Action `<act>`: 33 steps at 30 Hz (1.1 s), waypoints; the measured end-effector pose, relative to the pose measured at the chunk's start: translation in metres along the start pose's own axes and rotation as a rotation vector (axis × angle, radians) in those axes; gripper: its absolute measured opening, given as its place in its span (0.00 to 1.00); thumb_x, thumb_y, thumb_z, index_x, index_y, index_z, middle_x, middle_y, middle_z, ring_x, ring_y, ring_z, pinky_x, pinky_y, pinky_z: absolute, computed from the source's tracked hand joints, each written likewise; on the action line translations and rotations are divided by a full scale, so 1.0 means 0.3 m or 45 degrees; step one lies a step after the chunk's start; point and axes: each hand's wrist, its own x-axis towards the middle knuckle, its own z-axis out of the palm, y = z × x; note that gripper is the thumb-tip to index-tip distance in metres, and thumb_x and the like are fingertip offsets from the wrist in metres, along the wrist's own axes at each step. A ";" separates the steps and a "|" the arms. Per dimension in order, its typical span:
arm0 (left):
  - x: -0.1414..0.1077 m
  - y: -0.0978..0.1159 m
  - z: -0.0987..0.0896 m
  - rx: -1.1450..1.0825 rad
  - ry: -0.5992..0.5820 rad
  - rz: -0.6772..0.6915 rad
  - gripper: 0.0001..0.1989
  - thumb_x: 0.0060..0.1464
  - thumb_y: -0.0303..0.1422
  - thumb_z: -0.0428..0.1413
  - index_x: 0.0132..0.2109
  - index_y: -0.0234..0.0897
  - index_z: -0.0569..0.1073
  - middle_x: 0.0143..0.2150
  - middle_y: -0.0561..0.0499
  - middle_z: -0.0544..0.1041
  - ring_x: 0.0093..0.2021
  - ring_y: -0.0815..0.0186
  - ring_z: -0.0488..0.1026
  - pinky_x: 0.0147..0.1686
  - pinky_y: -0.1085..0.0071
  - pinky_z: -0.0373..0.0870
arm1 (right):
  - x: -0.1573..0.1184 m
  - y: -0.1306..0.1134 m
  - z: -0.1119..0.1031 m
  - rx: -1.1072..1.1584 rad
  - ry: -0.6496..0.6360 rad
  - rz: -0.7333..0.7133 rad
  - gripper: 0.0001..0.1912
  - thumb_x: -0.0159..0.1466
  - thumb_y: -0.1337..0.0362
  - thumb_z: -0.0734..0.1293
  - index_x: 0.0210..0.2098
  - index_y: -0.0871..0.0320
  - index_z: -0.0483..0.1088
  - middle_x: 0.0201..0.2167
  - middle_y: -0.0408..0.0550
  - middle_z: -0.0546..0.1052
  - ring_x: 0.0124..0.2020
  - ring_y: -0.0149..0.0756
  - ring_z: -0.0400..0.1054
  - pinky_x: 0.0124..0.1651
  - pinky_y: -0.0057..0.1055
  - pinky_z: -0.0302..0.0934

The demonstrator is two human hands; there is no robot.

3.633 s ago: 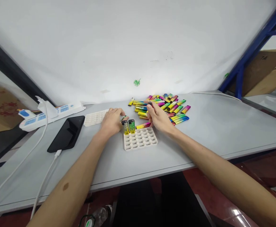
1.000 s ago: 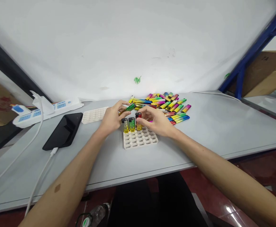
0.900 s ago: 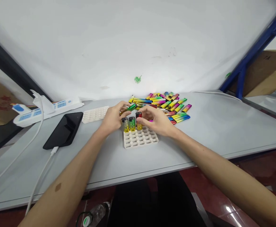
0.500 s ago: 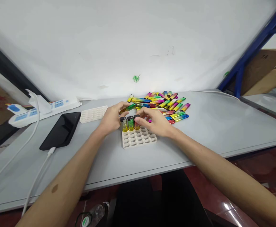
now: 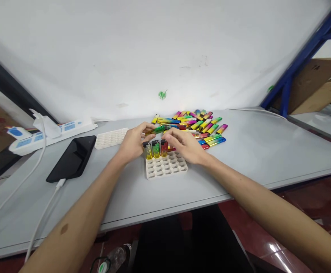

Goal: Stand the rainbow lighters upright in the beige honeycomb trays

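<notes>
At the perforated white tray [image 5: 165,173], the right hand [image 5: 185,145], its grip indeterminable, and the left hand [image 5: 133,143], clamped on a tilted green lighter [image 5: 158,129], flank the back-row upright red lighter [image 5: 164,149], which a snagging fingertip could tip.

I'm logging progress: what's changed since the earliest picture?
A red lighter now stands upright in the tray, right of two lighters. The right hand came to it from the pile; whether they touch is unclear. The left hand holds a green lighter, now showing more plainly. Phone and other tray stayed put.
</notes>
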 end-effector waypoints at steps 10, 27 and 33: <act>0.003 -0.004 0.002 -0.175 -0.044 0.008 0.15 0.55 0.43 0.59 0.45 0.39 0.75 0.43 0.47 0.80 0.46 0.58 0.77 0.47 0.63 0.74 | 0.023 0.065 0.012 -0.080 0.267 0.045 0.16 0.63 0.56 0.68 0.48 0.56 0.68 0.35 0.45 0.77 0.34 0.35 0.69 0.37 0.33 0.62; 0.006 -0.044 -0.012 0.300 -0.419 0.245 0.17 0.52 0.28 0.50 0.43 0.44 0.81 0.50 0.51 0.80 0.50 0.56 0.70 0.50 0.61 0.68 | 0.054 0.056 -0.046 0.624 0.580 0.437 0.15 0.65 0.47 0.63 0.38 0.51 0.60 0.19 0.35 0.60 0.16 0.27 0.52 0.20 0.28 0.48; 0.012 -0.043 -0.026 0.479 -0.298 0.205 0.17 0.42 0.23 0.50 0.37 0.39 0.78 0.39 0.48 0.81 0.43 0.55 0.71 0.42 0.61 0.67 | 0.047 0.071 -0.044 0.453 0.320 0.479 0.34 0.64 0.32 0.47 0.22 0.53 0.57 0.15 0.40 0.55 0.16 0.30 0.49 0.21 0.31 0.45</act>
